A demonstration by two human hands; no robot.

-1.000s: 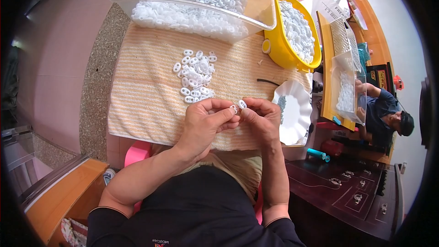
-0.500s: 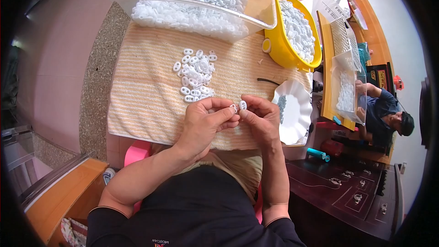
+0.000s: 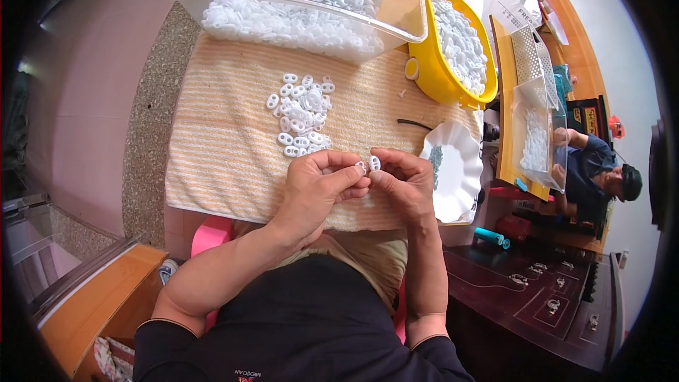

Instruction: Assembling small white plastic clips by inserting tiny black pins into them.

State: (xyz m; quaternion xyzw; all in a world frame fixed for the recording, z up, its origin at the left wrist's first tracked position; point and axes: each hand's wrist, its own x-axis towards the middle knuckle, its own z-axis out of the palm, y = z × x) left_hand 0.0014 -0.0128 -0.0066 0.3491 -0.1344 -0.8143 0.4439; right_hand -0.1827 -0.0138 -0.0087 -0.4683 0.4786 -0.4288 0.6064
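My right hand (image 3: 404, 185) pinches a white oval plastic piece with two holes (image 3: 375, 163) between thumb and forefinger. Close beside it, my left hand (image 3: 320, 188) grips a small white plastic part (image 3: 363, 168) at its fingertips. The two parts are almost touching; whether they meet is too small to tell. Beyond my left hand, a loose pile of white two-holed plastic pieces (image 3: 305, 110) lies on the striped towel (image 3: 226, 127). To the right of my right hand is a white scalloped plate (image 3: 461, 187) bearing a heap of tiny grey pieces (image 3: 436, 164).
A clear bin (image 3: 297, 1) and a yellow tub (image 3: 423, 64), both holding many white pieces, stand at the far side. A thin black rod (image 3: 414, 124) and a small white bit (image 3: 402, 94) lie on the towel. At right, another person (image 3: 601, 173) sits by a clear tray (image 3: 535, 143).
Both hands stay almost in place. The oval piece in my right hand has turned very slightly; the rest of the scene shows only a tiny shift of view.
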